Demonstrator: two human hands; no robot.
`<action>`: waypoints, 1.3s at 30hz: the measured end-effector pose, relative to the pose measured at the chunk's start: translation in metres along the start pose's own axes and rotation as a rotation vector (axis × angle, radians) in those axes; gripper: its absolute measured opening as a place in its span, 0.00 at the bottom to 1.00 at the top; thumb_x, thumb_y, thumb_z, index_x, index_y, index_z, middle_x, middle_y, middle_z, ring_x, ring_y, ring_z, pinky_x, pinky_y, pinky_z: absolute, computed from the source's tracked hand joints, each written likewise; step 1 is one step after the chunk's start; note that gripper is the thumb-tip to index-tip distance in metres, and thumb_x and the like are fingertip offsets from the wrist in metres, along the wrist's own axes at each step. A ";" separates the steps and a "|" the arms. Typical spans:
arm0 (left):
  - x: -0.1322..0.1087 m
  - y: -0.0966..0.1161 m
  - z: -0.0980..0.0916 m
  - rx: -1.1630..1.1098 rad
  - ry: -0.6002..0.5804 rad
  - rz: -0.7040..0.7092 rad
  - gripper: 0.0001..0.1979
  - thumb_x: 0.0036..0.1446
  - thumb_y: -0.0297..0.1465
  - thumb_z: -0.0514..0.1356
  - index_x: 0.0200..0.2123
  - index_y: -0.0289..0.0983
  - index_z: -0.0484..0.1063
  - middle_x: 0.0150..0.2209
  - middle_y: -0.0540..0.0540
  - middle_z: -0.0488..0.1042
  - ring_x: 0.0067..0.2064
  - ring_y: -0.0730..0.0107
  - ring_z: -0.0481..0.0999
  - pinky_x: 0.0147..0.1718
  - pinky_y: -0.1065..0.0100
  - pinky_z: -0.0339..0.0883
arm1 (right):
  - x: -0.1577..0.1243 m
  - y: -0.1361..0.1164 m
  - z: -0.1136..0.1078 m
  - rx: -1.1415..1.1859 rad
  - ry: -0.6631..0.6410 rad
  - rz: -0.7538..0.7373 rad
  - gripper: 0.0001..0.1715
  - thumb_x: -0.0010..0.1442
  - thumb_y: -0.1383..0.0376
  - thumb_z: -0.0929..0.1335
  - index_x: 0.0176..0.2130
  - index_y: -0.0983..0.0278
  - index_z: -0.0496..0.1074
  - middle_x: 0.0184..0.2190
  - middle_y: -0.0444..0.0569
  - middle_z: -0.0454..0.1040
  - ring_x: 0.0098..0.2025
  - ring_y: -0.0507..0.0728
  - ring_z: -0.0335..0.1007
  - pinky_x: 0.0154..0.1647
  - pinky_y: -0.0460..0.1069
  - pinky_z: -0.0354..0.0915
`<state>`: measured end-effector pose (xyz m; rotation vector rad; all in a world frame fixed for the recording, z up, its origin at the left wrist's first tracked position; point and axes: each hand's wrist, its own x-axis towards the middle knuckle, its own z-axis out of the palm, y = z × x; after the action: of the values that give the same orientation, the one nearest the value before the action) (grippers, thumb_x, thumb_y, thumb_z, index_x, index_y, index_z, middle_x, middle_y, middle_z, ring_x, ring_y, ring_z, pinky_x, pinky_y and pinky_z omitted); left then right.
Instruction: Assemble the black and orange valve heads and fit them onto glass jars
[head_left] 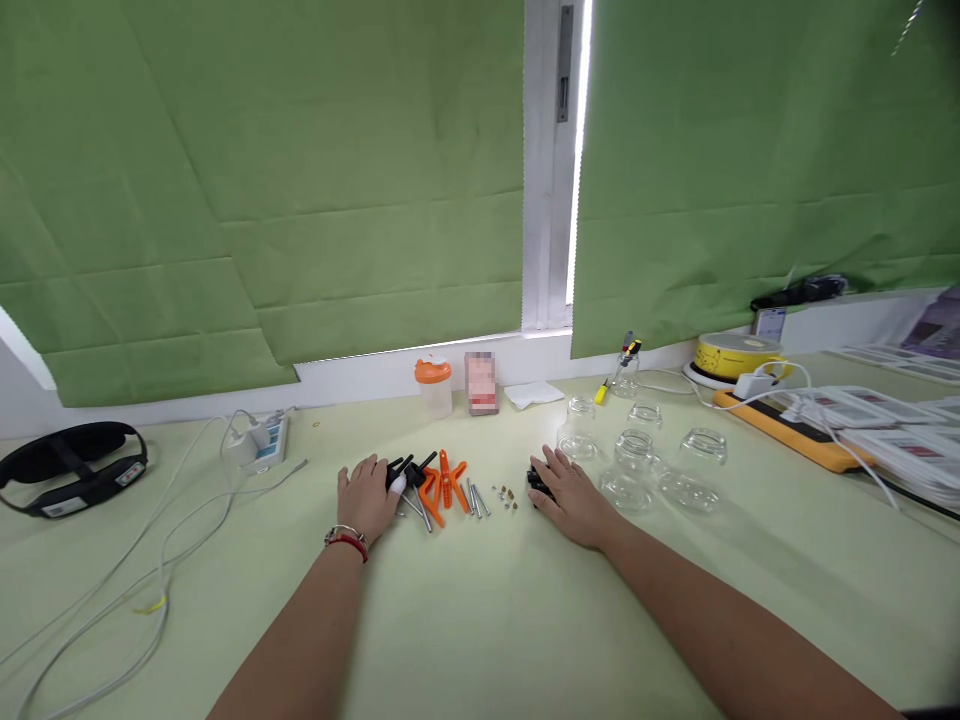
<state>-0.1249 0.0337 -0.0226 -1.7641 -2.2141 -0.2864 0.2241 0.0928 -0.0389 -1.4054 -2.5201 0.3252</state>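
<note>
My left hand rests palm down on the pale green table, its fingertips touching a small pile of black and orange clamps with metal bolts beside them. One fingertip wears a white cover. My right hand lies over a small black part, fingers curled on it. A few tiny brass screws lie between the two hands. Several clear glass jars stand just right of my right hand.
An orange-lidded cup, a small box and a tissue stand by the window sill. A power strip with white cables and a black headset lie left. A yellow reel, an orange-edged tablet and stacked trays sit right.
</note>
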 end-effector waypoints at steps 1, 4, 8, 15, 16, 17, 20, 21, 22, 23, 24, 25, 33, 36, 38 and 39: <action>0.001 0.001 0.001 -0.001 0.005 0.015 0.25 0.62 0.40 0.45 0.54 0.32 0.67 0.59 0.32 0.66 0.61 0.50 0.62 0.60 0.44 0.45 | 0.000 0.000 0.000 0.000 -0.004 0.001 0.44 0.63 0.41 0.47 0.68 0.63 0.46 0.70 0.53 0.36 0.70 0.65 0.28 0.67 0.60 0.38; 0.002 0.003 0.002 -0.007 0.013 0.041 0.25 0.62 0.40 0.45 0.54 0.31 0.67 0.59 0.32 0.66 0.61 0.50 0.62 0.60 0.43 0.45 | 0.000 0.000 0.001 0.000 -0.013 0.003 0.44 0.63 0.41 0.47 0.68 0.63 0.46 0.70 0.54 0.36 0.70 0.65 0.28 0.67 0.60 0.38; 0.004 0.000 0.005 -0.043 0.043 0.049 0.25 0.63 0.39 0.44 0.55 0.31 0.67 0.60 0.32 0.65 0.62 0.50 0.61 0.61 0.41 0.40 | 0.000 -0.001 0.001 0.004 -0.014 0.005 0.44 0.63 0.40 0.48 0.68 0.62 0.46 0.70 0.53 0.36 0.70 0.66 0.28 0.67 0.61 0.37; -0.005 -0.005 0.002 -0.164 0.199 -0.026 0.24 0.63 0.39 0.44 0.54 0.32 0.67 0.60 0.31 0.63 0.63 0.47 0.57 0.60 0.37 0.37 | -0.009 -0.002 -0.004 0.052 -0.026 0.054 0.46 0.62 0.40 0.49 0.68 0.63 0.41 0.70 0.54 0.32 0.70 0.66 0.25 0.67 0.60 0.37; -0.007 -0.005 0.001 -0.179 0.211 -0.022 0.24 0.63 0.40 0.44 0.54 0.33 0.66 0.61 0.31 0.63 0.64 0.48 0.57 0.60 0.38 0.37 | -0.010 -0.001 -0.005 0.066 -0.022 0.062 0.46 0.63 0.40 0.48 0.68 0.62 0.41 0.70 0.53 0.31 0.70 0.66 0.24 0.67 0.60 0.37; -0.009 -0.006 -0.001 -0.193 0.221 -0.017 0.24 0.63 0.40 0.44 0.54 0.33 0.66 0.61 0.32 0.62 0.64 0.49 0.56 0.61 0.39 0.37 | -0.011 0.001 -0.005 0.082 -0.017 0.071 0.46 0.63 0.40 0.49 0.69 0.62 0.40 0.70 0.53 0.30 0.70 0.65 0.23 0.67 0.60 0.37; -0.012 -0.008 -0.006 -0.220 0.233 -0.040 0.25 0.63 0.41 0.42 0.55 0.34 0.65 0.62 0.32 0.61 0.64 0.50 0.56 0.61 0.40 0.37 | -0.012 0.005 -0.005 0.138 0.005 0.101 0.45 0.63 0.41 0.49 0.69 0.63 0.38 0.70 0.52 0.29 0.70 0.64 0.22 0.68 0.58 0.37; -0.013 -0.010 -0.007 -0.227 0.229 -0.069 0.25 0.63 0.41 0.42 0.55 0.34 0.64 0.62 0.32 0.61 0.64 0.51 0.56 0.61 0.40 0.37 | -0.012 0.006 -0.005 0.158 0.011 0.113 0.46 0.63 0.41 0.49 0.69 0.64 0.37 0.70 0.52 0.28 0.70 0.63 0.22 0.68 0.58 0.36; -0.012 -0.013 -0.007 -0.234 0.219 -0.107 0.25 0.63 0.41 0.42 0.55 0.33 0.64 0.62 0.31 0.61 0.64 0.50 0.56 0.61 0.40 0.38 | -0.013 0.006 -0.005 0.176 0.014 0.127 0.46 0.63 0.42 0.49 0.69 0.66 0.36 0.70 0.52 0.28 0.70 0.62 0.22 0.68 0.57 0.36; -0.011 -0.018 -0.007 -0.242 0.208 -0.155 0.26 0.63 0.41 0.42 0.55 0.33 0.63 0.61 0.30 0.61 0.64 0.50 0.56 0.60 0.39 0.38 | -0.013 0.007 -0.005 0.191 0.013 0.142 0.47 0.63 0.42 0.49 0.69 0.67 0.36 0.70 0.53 0.28 0.70 0.62 0.22 0.68 0.57 0.36; -0.011 -0.023 -0.007 -0.254 0.192 -0.203 0.26 0.63 0.41 0.41 0.56 0.32 0.62 0.61 0.30 0.60 0.64 0.50 0.57 0.60 0.39 0.38 | -0.013 0.007 -0.005 0.200 0.009 0.154 0.47 0.63 0.41 0.48 0.69 0.68 0.35 0.70 0.53 0.28 0.70 0.62 0.22 0.68 0.56 0.37; -0.010 -0.029 -0.007 -0.273 0.172 -0.262 0.27 0.62 0.41 0.41 0.57 0.32 0.61 0.62 0.30 0.60 0.64 0.49 0.57 0.60 0.39 0.39 | -0.013 0.007 -0.005 0.201 0.003 0.161 0.48 0.63 0.41 0.49 0.69 0.68 0.35 0.70 0.54 0.28 0.70 0.62 0.23 0.68 0.56 0.36; -0.009 -0.061 -0.001 -0.469 -0.084 -0.569 0.25 0.60 0.42 0.43 0.51 0.34 0.67 0.48 0.32 0.75 0.52 0.44 0.72 0.52 0.48 0.59 | -0.016 0.003 -0.007 0.068 -0.057 0.129 0.58 0.57 0.39 0.59 0.68 0.71 0.33 0.70 0.57 0.32 0.70 0.64 0.26 0.69 0.56 0.37; -0.007 -0.058 0.004 -0.488 -0.087 -0.509 0.21 0.56 0.40 0.50 0.49 0.36 0.67 0.48 0.35 0.75 0.53 0.46 0.72 0.51 0.52 0.60 | -0.015 0.003 -0.007 0.035 -0.067 0.119 0.58 0.57 0.41 0.59 0.68 0.72 0.33 0.70 0.58 0.33 0.70 0.65 0.27 0.69 0.56 0.37; -0.007 -0.056 0.008 -0.502 -0.079 -0.466 0.21 0.54 0.39 0.53 0.49 0.37 0.67 0.48 0.37 0.76 0.52 0.48 0.72 0.49 0.55 0.62 | -0.014 0.004 -0.005 0.032 -0.068 0.115 0.57 0.57 0.41 0.59 0.68 0.72 0.33 0.70 0.58 0.33 0.70 0.65 0.27 0.69 0.57 0.37; -0.007 -0.055 0.009 -0.508 -0.073 -0.447 0.21 0.52 0.38 0.54 0.49 0.37 0.67 0.47 0.38 0.76 0.50 0.49 0.73 0.48 0.56 0.63 | -0.014 0.005 -0.004 0.034 -0.070 0.114 0.57 0.57 0.41 0.59 0.68 0.72 0.33 0.70 0.58 0.33 0.70 0.65 0.27 0.68 0.57 0.37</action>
<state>-0.1782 0.0180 -0.0324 -1.4715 -2.7515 -0.9694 0.2367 0.0839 -0.0380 -1.5535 -2.4822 0.4431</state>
